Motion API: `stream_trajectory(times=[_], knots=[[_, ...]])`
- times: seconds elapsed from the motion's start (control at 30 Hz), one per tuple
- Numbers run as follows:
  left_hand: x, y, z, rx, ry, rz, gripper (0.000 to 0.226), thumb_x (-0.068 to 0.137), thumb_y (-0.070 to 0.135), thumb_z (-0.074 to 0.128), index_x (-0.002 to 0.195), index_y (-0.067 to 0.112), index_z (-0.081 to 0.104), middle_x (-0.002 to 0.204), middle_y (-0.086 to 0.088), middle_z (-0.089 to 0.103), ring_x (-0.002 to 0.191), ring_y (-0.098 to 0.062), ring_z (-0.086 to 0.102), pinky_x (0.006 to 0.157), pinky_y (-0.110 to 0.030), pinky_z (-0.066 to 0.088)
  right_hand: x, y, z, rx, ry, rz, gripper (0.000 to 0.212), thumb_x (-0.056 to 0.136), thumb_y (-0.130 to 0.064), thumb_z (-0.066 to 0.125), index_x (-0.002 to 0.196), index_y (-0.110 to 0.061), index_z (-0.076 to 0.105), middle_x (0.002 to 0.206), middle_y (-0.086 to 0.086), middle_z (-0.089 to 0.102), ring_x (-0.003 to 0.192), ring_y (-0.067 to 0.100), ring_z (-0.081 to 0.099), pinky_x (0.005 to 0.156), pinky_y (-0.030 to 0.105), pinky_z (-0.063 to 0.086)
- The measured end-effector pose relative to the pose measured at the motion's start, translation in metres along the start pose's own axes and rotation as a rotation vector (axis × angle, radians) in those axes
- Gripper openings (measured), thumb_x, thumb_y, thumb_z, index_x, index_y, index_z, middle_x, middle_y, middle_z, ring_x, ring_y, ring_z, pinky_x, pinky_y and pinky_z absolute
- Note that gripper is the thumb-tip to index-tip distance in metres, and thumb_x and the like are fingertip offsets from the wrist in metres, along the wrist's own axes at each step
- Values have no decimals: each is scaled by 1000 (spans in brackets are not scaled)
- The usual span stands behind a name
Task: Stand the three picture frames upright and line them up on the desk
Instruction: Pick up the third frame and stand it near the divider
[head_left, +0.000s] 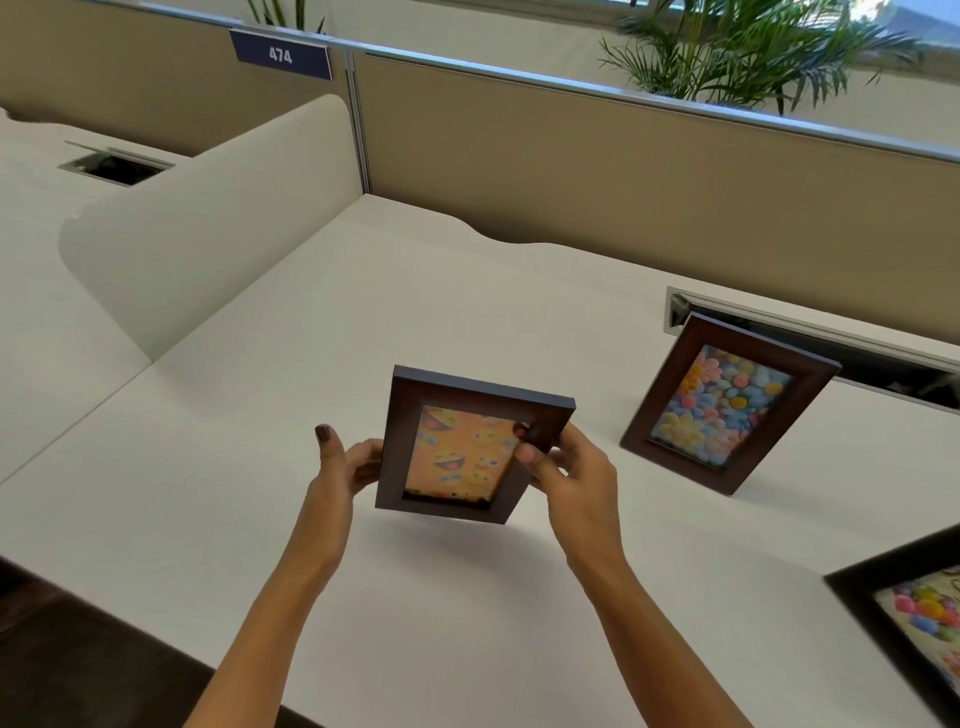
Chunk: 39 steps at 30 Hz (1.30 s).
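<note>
A dark brown frame with an orange emoji picture hangs above the white desk, tilted back. My left hand grips its left edge and my right hand grips its right edge, thumb on the front. To the right, a second brown frame with a flower picture stands upright, leaning back. A third dark frame with a colourful picture lies flat at the desk's right edge, partly cut off by the view.
A tan partition wall runs along the back of the desk. A cable slot is just behind the flower frame. A white curved divider bounds the left side. The desk's front edge drops to dark floor.
</note>
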<state>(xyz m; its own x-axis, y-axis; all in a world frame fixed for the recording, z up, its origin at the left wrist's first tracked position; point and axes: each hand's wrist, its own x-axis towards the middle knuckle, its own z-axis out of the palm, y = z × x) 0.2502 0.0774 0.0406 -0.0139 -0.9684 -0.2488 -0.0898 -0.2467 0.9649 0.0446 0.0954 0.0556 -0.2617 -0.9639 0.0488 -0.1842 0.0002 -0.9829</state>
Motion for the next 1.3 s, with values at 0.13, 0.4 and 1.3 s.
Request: stream_trajectory(times=[0.13, 0.4, 1.3], knots=[[0, -2, 4, -11, -69, -21, 82, 74, 72, -1, 118, 36, 58, 114, 9, 68, 112, -6, 58, 108, -31, 28, 4, 1, -2, 39, -38, 33, 29, 87, -16, 62, 91, -45, 63, 91, -13, 71, 92, 24, 66, 78, 47, 58], [-7, 8, 12, -83, -66, -39, 65, 72, 72, 7, 102, 45, 58, 90, 24, 72, 89, 5, 66, 69, -9, 49, 11, 0, -3, 43, -83, 67, 22, 88, -21, 62, 99, -40, 62, 97, -7, 72, 88, 19, 68, 76, 45, 59], [28, -25, 11, -192, 313, -89, 36, 97, 35, 32, 87, 28, 66, 84, 5, 68, 81, -5, 62, 65, -22, 45, 44, -7, 23, -159, -271, 109, 37, 89, -26, 60, 125, -17, 56, 117, 7, 67, 102, 28, 64, 91, 52, 52]])
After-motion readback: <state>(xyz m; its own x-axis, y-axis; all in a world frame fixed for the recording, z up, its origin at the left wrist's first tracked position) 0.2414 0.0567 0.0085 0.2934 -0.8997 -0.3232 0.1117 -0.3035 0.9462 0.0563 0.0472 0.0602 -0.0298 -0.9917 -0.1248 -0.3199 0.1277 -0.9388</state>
